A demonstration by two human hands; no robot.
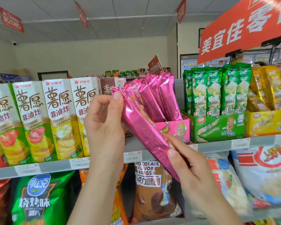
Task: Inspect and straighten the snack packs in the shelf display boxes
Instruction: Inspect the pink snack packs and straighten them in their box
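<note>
I'm holding one long pink pack (146,132) of shiny foil slantwise, its top pointing to 11 o'clock and its bottom to 5, my left hand (104,127) gripping the top and my right hand (190,164) pinching the bottom. Behind it, at 1 o'clock, more pink packs (159,98) are leaning toward 11 in the pink box (173,129). At 3 o'clock, green packs (217,90) are standing upright in the green box (217,127). Further on, yellow packs (266,88) are tilting in the yellow box (266,120).

Cream wall (88,59), panelled ceiling (128,12) (perhaps fridges (189,65) behind)
</note>
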